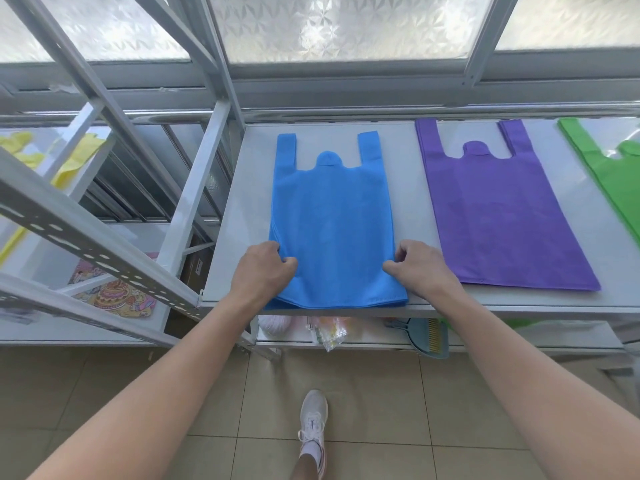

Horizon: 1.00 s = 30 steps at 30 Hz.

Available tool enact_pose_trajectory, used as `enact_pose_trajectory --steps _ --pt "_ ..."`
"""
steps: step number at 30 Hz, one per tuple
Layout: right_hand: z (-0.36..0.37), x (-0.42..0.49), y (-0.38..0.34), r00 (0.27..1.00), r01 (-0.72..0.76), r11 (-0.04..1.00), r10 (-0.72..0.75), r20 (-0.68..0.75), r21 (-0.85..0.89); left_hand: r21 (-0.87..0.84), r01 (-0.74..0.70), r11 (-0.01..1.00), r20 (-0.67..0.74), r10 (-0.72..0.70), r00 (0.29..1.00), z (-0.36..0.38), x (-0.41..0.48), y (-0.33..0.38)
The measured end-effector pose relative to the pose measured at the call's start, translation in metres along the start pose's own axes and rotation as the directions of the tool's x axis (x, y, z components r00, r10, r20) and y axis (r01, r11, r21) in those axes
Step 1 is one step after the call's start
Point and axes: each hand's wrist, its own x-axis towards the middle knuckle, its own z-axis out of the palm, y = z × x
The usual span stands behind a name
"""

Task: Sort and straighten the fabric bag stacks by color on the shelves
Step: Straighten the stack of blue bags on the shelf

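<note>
Left hand (262, 271) and right hand (420, 268) pinch blue bags (333, 216).

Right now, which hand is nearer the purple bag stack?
Right. The right hand grips the right edge of the blue bag stack, beside the purple bag stack but not touching it. The left hand grips the blue stack's left edge, farther off.

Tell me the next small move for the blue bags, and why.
Probably slide the blue stack a little back. The left hand and right hand pinch its side edges, and its bottom hem lies at or just over the shelf front edge, while the purple stack sits farther in.
</note>
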Motion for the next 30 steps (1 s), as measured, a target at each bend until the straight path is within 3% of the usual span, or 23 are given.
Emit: enact_pose_trajectory --steps 8,12,16,20,23,27,30 --pt "0.002 0.002 -0.004 1.0 0.008 0.991 -0.006 0.021 -0.133 0.021 0.077 0.997 0.011 -0.077 0.997 0.008 0.007 -0.004" --pt "0.005 -0.004 0.001 0.999 0.049 0.98 -0.052 -0.014 -0.192 0.117 0.095 0.989 -0.02 -0.093 0.995 0.005 0.006 -0.009" --pt "0.003 -0.007 0.0 0.971 0.193 0.927 -0.227 -0.072 -0.322 0.107 -0.031 0.994 -0.017 0.033 0.999 -0.001 0.015 -0.017" --pt "0.001 0.019 -0.015 0.909 0.341 0.883 -0.397 -0.125 -0.323 0.104 -0.167 0.98 -0.219 0.187 0.958 -0.005 0.044 -0.003" --pt "0.0 0.074 -0.038 0.888 0.354 0.872 -0.426 -0.171 -0.337 0.179 -0.241 0.954 -0.203 0.275 0.94 0.001 0.099 0.021" --pt "0.002 0.154 -0.061 0.895 0.289 0.87 -0.394 -0.21 -0.399 0.184 -0.239 0.953 -0.157 0.269 0.95 0.021 0.174 0.032" --pt "0.011 0.192 -0.061 0.931 0.254 0.862 -0.341 -0.131 -0.439 0.232 -0.25 0.94 -0.127 0.284 0.95 0.034 0.206 0.024"
